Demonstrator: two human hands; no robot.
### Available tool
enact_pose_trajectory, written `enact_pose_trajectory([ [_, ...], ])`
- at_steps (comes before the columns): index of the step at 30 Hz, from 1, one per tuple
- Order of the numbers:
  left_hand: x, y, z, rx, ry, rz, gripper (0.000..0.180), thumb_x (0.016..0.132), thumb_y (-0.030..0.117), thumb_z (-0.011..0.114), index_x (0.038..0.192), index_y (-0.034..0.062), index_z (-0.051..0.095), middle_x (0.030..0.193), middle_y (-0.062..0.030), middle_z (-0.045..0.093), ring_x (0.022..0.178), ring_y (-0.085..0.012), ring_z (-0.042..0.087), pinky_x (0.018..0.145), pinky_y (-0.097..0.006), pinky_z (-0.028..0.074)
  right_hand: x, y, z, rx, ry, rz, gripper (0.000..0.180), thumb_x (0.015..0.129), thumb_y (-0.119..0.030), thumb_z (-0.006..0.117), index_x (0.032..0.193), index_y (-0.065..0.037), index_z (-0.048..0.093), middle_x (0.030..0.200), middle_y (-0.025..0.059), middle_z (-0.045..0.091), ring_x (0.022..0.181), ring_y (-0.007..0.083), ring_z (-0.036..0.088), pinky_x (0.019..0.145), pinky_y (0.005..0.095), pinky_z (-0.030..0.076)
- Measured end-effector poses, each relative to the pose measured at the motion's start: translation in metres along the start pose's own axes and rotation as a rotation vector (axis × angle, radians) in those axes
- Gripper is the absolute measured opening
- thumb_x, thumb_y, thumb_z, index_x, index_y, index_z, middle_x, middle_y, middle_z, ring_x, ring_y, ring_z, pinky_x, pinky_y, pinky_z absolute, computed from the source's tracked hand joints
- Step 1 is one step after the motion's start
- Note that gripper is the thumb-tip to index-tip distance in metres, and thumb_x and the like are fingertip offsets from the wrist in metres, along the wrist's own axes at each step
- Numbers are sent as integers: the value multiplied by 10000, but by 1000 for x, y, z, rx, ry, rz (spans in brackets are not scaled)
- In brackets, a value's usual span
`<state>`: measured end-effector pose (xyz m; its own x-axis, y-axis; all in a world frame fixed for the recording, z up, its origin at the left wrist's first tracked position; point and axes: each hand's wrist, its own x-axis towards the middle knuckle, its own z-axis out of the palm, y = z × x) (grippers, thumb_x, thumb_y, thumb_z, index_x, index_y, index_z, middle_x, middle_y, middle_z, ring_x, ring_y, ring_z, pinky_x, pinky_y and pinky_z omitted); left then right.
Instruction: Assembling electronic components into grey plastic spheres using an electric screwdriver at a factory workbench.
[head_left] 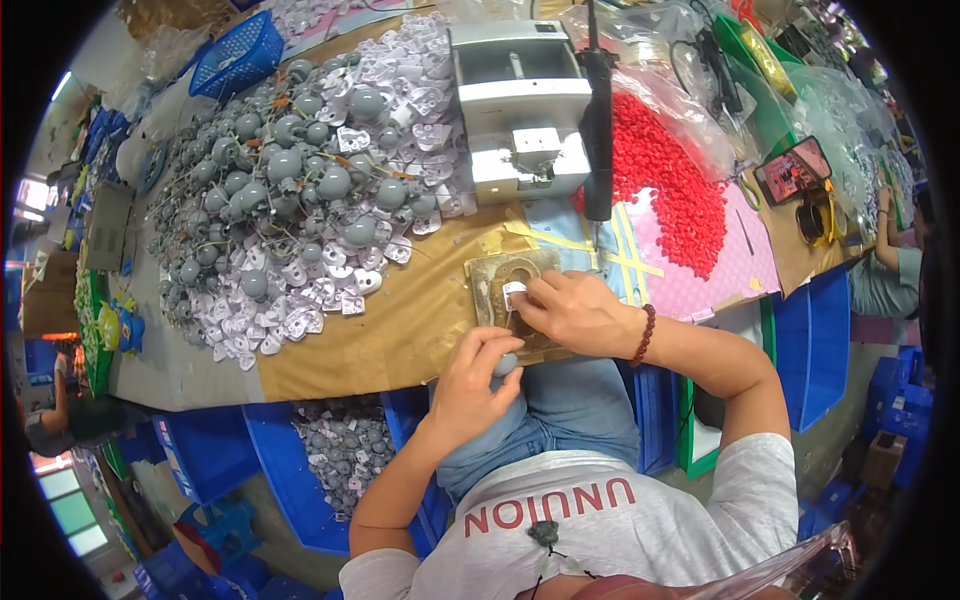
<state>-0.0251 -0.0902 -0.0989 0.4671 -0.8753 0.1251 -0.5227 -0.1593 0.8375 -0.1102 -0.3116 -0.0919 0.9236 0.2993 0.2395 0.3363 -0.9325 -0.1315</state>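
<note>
The left hand point(482, 372) is curled shut around a small grey ball-shaped part point(506, 364) at the table point(400, 330) edge. Just beside it, the right hand point(568, 310) pinches a small white plastic piece point(514, 290) over a worn square jig plate point(500, 275). A heap of grey and white parts point(300, 200) lies well apart, with red pieces point(670, 180) opposite.

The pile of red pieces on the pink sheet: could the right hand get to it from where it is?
Probably yes. The right hand rests on the small white part at the brown fixture plate; the red pieces lie up and to its right. Only the hanging black tool stands near that path.
</note>
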Motion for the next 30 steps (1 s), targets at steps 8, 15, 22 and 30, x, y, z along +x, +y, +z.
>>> enact_pose_trajectory([
  [8,6,2,-7,159,64,-55,401,810,25,700,1207,57,653,1254,-157,593,1142,-348,596,967,-429,490,-2,-11,4,-30,-7,53,266,789,-151,642,1008,-2,672,918,83,570,856,234,626,710,353,535],
  [15,24,-10,23,669,141,133,586,751,47,710,1329,109,640,1350,-157,577,1245,-343,536,1030,-484,419,-24,18,-9,448,137,199,411,778,-18,693,1188,-15,674,1118,116,646,1053,297,633,905,413,513],
  [22,26,-22,28,641,152,199,565,753,48,714,1313,87,648,1329,-171,593,1230,-323,564,983,-467,447,-69,30,3,494,101,373,357,781,38,733,1106,-37,605,1175,145,650,1220,345,600,1035,435,472],
  [30,26,-25,24,646,130,216,515,768,53,717,1279,74,659,1332,-179,601,1235,-314,576,972,-450,456,-39,29,46,1094,560,679,231,836,76,689,1012,-38,591,1202,98,592,1059,187,601,925,334,510],
])
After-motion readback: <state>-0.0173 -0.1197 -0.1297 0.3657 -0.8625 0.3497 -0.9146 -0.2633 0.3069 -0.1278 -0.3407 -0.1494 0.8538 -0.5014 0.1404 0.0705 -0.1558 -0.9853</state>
